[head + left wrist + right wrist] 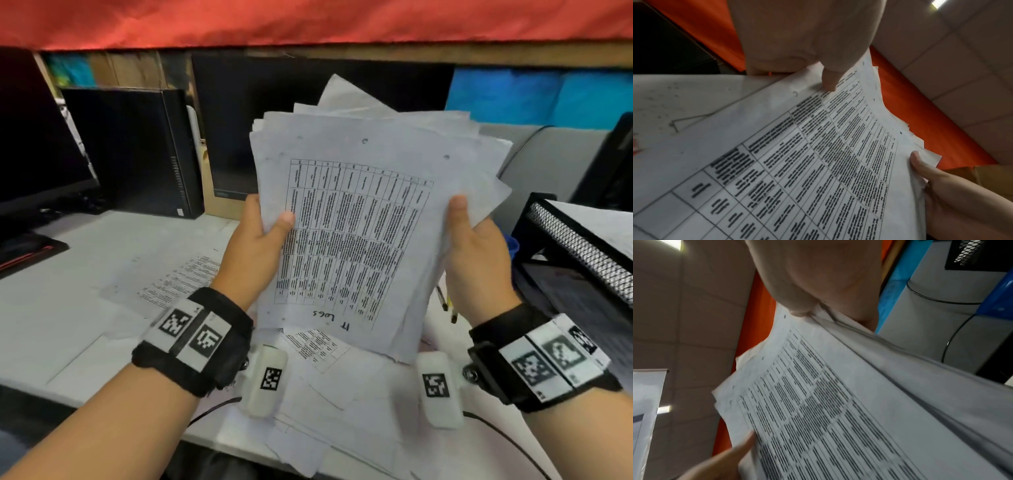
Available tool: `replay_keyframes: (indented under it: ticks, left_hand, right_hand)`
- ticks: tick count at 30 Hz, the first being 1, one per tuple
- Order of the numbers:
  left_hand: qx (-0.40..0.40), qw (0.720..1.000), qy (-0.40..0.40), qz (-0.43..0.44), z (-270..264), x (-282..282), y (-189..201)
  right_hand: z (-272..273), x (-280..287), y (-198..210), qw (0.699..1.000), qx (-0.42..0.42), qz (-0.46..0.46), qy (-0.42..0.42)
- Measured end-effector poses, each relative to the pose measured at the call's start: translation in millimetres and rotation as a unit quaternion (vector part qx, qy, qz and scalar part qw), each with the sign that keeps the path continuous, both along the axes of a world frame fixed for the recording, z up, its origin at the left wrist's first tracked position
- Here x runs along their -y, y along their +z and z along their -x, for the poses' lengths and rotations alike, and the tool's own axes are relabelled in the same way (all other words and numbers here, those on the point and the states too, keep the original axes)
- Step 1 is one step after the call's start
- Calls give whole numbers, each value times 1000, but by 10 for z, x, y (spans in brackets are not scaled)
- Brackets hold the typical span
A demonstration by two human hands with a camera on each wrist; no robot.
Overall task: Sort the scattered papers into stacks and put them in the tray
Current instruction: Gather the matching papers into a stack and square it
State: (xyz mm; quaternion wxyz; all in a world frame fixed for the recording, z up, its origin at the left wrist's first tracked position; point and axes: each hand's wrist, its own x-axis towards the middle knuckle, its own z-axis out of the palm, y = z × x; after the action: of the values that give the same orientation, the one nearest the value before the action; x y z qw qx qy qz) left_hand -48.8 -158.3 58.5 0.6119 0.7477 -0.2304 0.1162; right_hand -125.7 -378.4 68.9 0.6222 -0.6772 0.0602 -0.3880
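Observation:
A thick, uneven stack of papers is held upright above the desk, its top sheet a printed table with handwriting at its lower edge. My left hand grips the stack's left edge, thumb on the front sheet. My right hand grips the right edge the same way. The table sheet fills the left wrist view, and the stack's layered edges show in the right wrist view. More loose papers lie on the desk below. A black mesh tray stands at the right, with paper in its top tier.
A black monitor and a small black computer case stand at the back left. Another dark screen is behind the stack. A printed sheet lies on the white desk to the left. Pens lie near the tray.

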Motion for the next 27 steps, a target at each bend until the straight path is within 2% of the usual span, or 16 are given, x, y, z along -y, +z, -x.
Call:
replay_keyframes:
  ticks: [6, 9, 11, 14, 18, 22, 27]
  left_hand:
    - [-29, 999, 5, 40, -36, 17, 10]
    - [-52, 997, 3, 57, -54, 4, -52]
    - [-61, 996, -4, 64, -48, 18, -96]
    - [-71, 993, 4, 90, -32, 80, -129]
    - [-67, 987, 42, 137, -33, 146, -27]
    - [-50, 981, 78, 169, -105, 72, 160]
    - [-52, 980, 65, 183, -132, 52, 247]
  right_hand:
    - [-88, 50, 446, 998, 47, -6, -50]
    - [-147, 62, 639, 995, 56, 31, -71]
    - [-191, 55, 751, 994, 72, 64, -56]
    - [-285, 51, 774, 989, 78, 120, -46]
    - [-316, 44, 692, 987, 87, 131, -32]
    - [-294, 188, 512, 991, 0, 121, 54]
    - [-259, 106, 177, 987, -122, 93, 53]
